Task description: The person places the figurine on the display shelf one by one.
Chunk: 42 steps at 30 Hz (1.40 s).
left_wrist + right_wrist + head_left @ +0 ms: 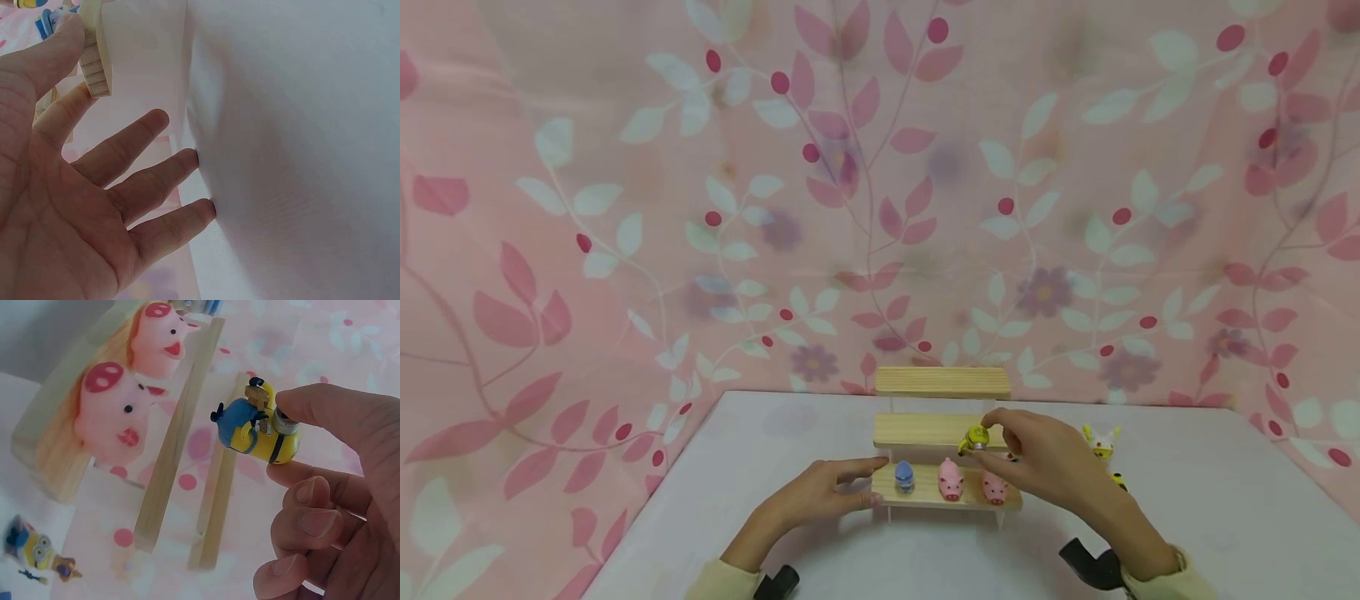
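Observation:
Thumb and index finger of my right hand [1048, 458] pinch a yellow minion figure [265, 434] in blue, held up in front of the middle tier of a small wooden display shelf [917, 429]. At the left end of the shelf's lowest board, my left hand [820, 496] holds the edge between thumb and index finger. Its other fingers [156, 187] are spread, the lower ones reaching the white tabletop. Along that lowest board stand a small blue figure [904, 477], a pink pig [951, 480] and a second pink pig [995, 487], partly covered by my right hand.
Behind my right hand, a yellow-and-white toy [1101, 442] and another small yellow toy [1118, 481] lie on the white table [1180, 500]. A pink leaf-patterned cloth [865, 208] hangs behind the table. The shelf's top board [943, 382] carries no toy.

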{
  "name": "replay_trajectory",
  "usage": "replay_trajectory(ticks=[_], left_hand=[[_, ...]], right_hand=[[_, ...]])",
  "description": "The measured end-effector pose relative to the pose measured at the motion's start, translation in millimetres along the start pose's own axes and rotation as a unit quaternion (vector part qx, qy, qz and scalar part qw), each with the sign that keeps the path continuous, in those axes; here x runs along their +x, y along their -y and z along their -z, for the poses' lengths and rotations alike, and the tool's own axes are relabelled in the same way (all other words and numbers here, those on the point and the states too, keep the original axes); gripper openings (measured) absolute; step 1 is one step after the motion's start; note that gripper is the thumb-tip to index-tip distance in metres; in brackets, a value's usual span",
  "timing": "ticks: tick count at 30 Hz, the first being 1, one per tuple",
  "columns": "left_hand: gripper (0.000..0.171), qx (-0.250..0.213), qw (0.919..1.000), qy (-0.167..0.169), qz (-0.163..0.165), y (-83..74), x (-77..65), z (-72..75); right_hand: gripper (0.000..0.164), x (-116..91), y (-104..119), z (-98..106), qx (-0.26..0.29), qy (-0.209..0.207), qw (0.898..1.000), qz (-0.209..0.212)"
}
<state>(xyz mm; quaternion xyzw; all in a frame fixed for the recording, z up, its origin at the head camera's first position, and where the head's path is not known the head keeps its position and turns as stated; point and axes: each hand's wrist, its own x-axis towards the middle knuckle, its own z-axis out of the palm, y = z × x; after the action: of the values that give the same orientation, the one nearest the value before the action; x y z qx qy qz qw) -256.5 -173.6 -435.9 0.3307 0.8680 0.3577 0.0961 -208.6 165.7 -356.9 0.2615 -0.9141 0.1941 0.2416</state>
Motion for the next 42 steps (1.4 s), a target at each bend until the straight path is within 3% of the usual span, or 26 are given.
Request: replay_trajectory(ticks=[15,25,42], left_hand=[[0.058,0.004,1.0,-0.001,0.003,-0.2,1.4,1.5],[0.056,0.007,1.0,-0.001,0.007,1.7,0.5,2.1],[0.057,-0.003,1.0,0.004,0.007,4.8,0.9,-0.6]], right_hand=[[0.029,35,14,-18,0.035,0.032,0.999,-0.004],[0.037,57,25,-28,0.032,0.063,0.997,-0.018],[0.036,76,37,-41,0.048,0.1,0.994,-0.016]])
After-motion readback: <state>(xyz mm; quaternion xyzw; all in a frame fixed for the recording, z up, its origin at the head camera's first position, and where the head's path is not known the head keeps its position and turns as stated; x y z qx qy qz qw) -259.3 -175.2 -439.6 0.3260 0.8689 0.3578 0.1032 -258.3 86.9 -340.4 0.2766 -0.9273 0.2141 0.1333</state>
